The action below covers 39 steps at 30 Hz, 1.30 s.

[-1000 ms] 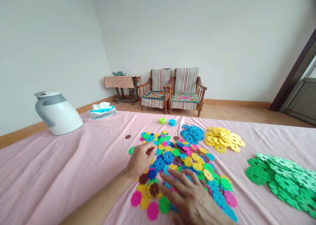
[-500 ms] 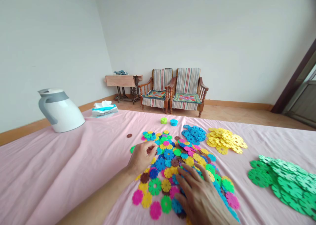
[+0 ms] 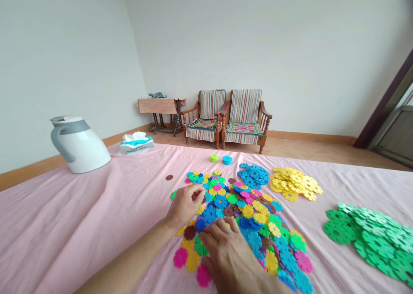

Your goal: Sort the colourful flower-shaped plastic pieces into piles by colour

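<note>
A mixed heap of small flower-shaped plastic discs [image 3: 245,216] in many colours lies on the pink cloth [image 3: 97,216]. My left hand [image 3: 185,206] rests at the heap's left edge, fingers curled and pinched on a dark brown disc. My right hand [image 3: 230,253] lies on the near part of the heap, fingers bent and pressing down on discs; what is under them is hidden. Sorted piles lie beyond: blue discs [image 3: 253,174], yellow discs [image 3: 295,183], and large green discs [image 3: 371,238] at the right.
A white kettle [image 3: 79,144] stands at the far left with a tissue pack [image 3: 136,143] behind it. A lone brown disc [image 3: 169,177] and two short stacks, green [image 3: 213,157] and blue [image 3: 227,160], sit apart. Two wooden chairs [image 3: 227,117] stand by the wall.
My right hand has slid left across the near part of the heap and its fingers have curled in, shifting discs. My left hand has stayed put, pinching.
</note>
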Available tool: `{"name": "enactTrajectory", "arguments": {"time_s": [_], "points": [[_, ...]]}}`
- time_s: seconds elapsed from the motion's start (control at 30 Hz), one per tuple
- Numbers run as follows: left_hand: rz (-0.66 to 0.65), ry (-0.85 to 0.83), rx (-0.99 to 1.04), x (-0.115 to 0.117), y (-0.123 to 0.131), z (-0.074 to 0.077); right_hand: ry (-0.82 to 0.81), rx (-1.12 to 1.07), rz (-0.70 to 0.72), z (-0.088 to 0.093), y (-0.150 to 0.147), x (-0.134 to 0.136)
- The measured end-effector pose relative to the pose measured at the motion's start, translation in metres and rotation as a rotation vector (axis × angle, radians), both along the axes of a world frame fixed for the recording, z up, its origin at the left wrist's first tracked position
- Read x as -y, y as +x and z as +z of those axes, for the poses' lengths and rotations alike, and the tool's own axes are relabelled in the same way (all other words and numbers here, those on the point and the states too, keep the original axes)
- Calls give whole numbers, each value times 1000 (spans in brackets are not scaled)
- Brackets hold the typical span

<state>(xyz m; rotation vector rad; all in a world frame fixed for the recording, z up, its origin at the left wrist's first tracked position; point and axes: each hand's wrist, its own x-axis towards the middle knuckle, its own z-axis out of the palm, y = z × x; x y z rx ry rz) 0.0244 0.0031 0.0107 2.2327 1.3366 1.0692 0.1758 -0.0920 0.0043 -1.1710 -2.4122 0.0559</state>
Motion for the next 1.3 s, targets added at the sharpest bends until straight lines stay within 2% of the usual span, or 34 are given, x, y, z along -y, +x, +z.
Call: {"name": "enactTrajectory", "arguments": {"time_s": [0.17,0.43,0.53,0.67,0.77,0.87,0.93,1.0,1.1,1.2,1.3], "points": [[3,-12,10,0,-1,-1,30,89,-52,-1,-8,-5],[-5,-8,-3,0,-1,-1,423,208,56,-11,-14,-6],[-11,-22,2,-1,-1,-1,422,169,26,-7,-12,-6],[-4,-36,12,-2,-1,-1,292,-43,-151,10,9,-6],[4,-46,12,-3,-1,-1,255,-173,-352,23,48,-8],[3,-39,7,-4,-1,-3,320,-208,-533,25,110,-15],[-1,-37,3,-5,-2,-4,368,-210,-684,20,159,-19],[-8,-41,-1,-5,-2,-5,386,-199,-902,12,208,-21],[-9,-50,-6,-5,-3,-6,312,-119,-1182,-1,270,-17],[-8,-54,0,-6,-3,-6,218,-48,-1414,-11,309,-7],[-13,-55,0,-6,-2,-6,212,-15,-1498,-20,327,1]]}}
